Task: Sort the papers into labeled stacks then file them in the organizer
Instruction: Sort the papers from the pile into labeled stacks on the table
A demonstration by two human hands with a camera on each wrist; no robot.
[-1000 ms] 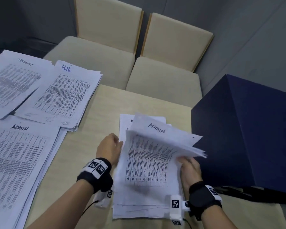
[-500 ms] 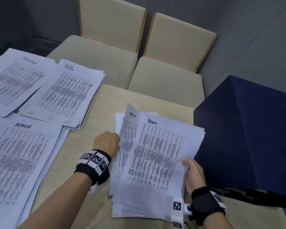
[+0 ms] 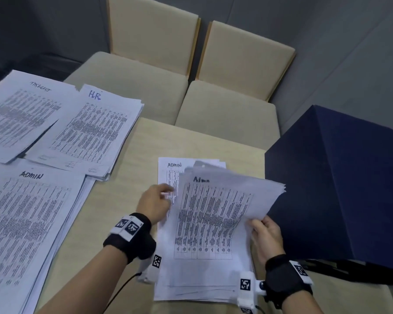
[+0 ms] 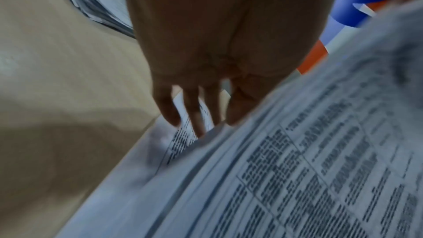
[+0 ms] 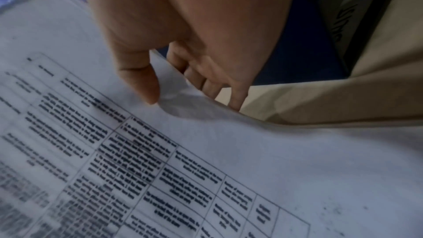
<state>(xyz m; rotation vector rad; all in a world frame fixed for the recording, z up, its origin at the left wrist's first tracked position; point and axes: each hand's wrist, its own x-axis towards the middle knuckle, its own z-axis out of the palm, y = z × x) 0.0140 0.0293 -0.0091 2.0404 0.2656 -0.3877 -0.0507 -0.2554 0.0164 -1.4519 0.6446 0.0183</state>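
Near the desk's (image 3: pixel 186 141) front edge, your right hand (image 3: pixel 264 236) pinched the right margin of several lifted sheets (image 3: pixel 216 214) headed "Admin", thumb on top, fingers (image 5: pixel 213 86) curled beneath. Your left hand (image 3: pixel 153 203) lay on the unsorted pile (image 3: pixel 168 175) under them, its fingers (image 4: pixel 194 115) straight and slightly spread on the exposed page. At the front-left corner sat the ADMIN stack (image 3: pixel 25 223); toward the far-left edge, the HR stack (image 3: pixel 89 132) and a third stack (image 3: pixel 21 114). The dark blue organizer (image 3: pixel 340 182) stood at the right edge.
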